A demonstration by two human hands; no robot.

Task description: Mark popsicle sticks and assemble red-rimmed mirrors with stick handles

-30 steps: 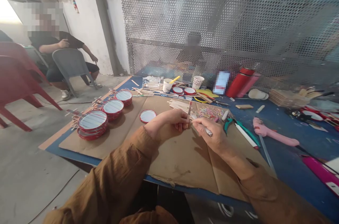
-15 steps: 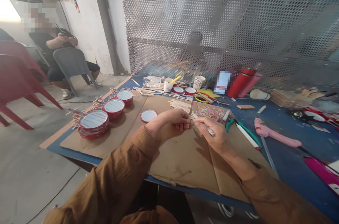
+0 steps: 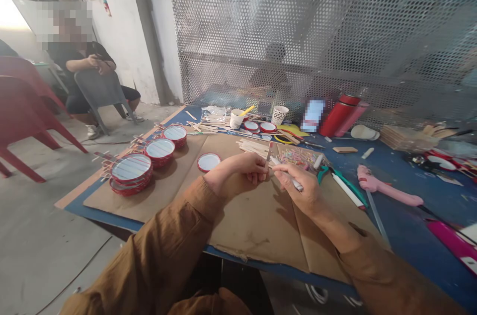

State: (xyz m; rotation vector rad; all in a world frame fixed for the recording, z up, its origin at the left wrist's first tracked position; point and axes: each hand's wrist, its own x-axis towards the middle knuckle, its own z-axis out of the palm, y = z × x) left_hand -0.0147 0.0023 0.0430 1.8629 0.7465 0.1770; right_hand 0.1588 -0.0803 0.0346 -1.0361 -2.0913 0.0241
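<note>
My left hand [image 3: 254, 166] pinches a flat wooden craft stick [image 3: 268, 154], held upright, its top end red. In my right hand [image 3: 300, 183] is a white marker [image 3: 297, 184], its tip close to the stick; whether they touch I cannot tell. Both hands are over a cardboard sheet [image 3: 253, 225]. Beyond them lie a pile of craft sticks [image 3: 253, 147] and a heap of small coloured pieces [image 3: 296, 157]. To the left of my left hand is a red-rimmed white disc [image 3: 208, 162]. Farther left stand stacks of red-rimmed discs [image 3: 131, 168] with sticks poking out.
Right of the cardboard lie green-handled pliers [image 3: 350, 183], a white marker with a red end [image 3: 348, 191] and a pink glue gun [image 3: 387, 188]. Paper cups [image 3: 279, 115] and a red bottle [image 3: 339, 115] stand before a perforated metal panel [image 3: 231, 32]. A person [image 3: 89, 66] sits at far left.
My hands, the stick and the marker stay almost where they were. The seated person at the left has shifted slightly to the right, hands lower.
</note>
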